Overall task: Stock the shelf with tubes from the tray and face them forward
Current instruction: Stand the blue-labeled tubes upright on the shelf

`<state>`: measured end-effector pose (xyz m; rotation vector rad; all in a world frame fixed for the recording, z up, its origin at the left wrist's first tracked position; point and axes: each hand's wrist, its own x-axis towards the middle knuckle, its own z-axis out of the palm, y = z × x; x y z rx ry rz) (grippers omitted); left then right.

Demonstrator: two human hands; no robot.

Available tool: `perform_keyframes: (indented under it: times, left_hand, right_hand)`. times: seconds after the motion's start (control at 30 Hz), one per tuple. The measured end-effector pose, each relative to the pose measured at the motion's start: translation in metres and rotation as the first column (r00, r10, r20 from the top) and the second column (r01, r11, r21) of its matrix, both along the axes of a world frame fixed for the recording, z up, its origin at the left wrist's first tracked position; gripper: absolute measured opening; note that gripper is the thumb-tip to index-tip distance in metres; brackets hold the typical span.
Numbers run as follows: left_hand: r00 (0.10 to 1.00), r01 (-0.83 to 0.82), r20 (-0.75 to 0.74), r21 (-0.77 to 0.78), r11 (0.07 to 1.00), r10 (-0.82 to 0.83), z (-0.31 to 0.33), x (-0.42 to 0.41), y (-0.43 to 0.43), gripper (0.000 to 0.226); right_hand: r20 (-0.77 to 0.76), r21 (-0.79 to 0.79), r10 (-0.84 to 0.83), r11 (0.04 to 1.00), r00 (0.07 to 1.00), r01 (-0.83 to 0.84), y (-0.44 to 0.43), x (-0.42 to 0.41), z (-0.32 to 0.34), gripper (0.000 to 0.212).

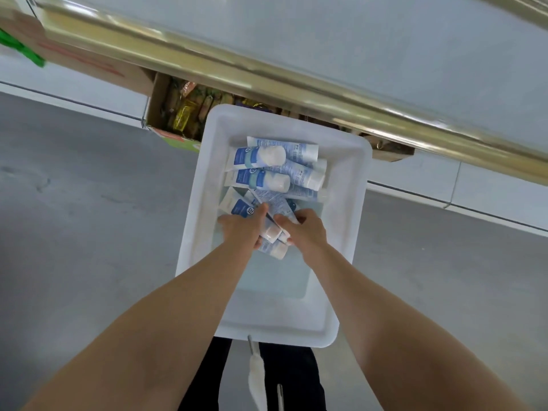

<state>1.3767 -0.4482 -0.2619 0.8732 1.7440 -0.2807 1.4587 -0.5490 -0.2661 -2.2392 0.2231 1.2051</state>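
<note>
Fingers (261, 211) of the left hand (240, 226) curl down over a small bundle of white-and-blue squeeze tubes (271, 232). The right hand (307, 231) closes on the same bundle from the other side, its fingers wrapped near the capped ends. On my feed I count two or three in the grip (the hands hide the rest), and I cannot tell whether the bundle is clear of the tray floor.

Largest in view, the pale shelf with a shiny gold front rail (267, 81) runs slantwise across the top. Below it lies the grey concrete floor (74, 203). The white rectangular plastic tray (192, 209) sits mid-picture, its far end reaching up to the rail as I see it. Beside that end an open brown cardboard box (155, 108) holds gold and brown packets. At the tray's far end, loose tubes (258, 157) lie flat in a heap, caps mostly to the right.
</note>
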Motion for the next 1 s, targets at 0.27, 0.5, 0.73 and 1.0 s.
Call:
perform_keyframes:
  times: [0.27,0.5,0.73,1.0]
  left_hand:
    - [0.989,-0.142,-0.049,-0.007,0.99,0.141,-0.014,0.007,-0.012,0.093]
    - [0.987,-0.147,0.075,0.029,0.989,0.144,-0.016,-0.015,-0.025,0.068]
    - [0.866,-0.351,0.334,-0.12,0.929,0.371,0.044,-0.034,-0.062,0.042]
    - [0.754,-0.292,0.545,-0.224,0.93,0.367,0.154,-0.037,-0.075,0.015]
  right_hand:
    - [-0.051,0.069,-0.084,0.994,0.995,0.087,-0.012,-0.002,-0.008,0.028]
    - [-0.144,0.094,-0.143,0.983,0.979,0.157,-0.039,0.002,0.004,0.031]
    - [-0.279,0.14,-0.155,0.97,0.948,0.199,-0.06,-0.001,0.055,0.027]
    - [-0.392,0.307,-0.281,0.858,0.876,0.412,-0.085,0.006,0.167,0.019]
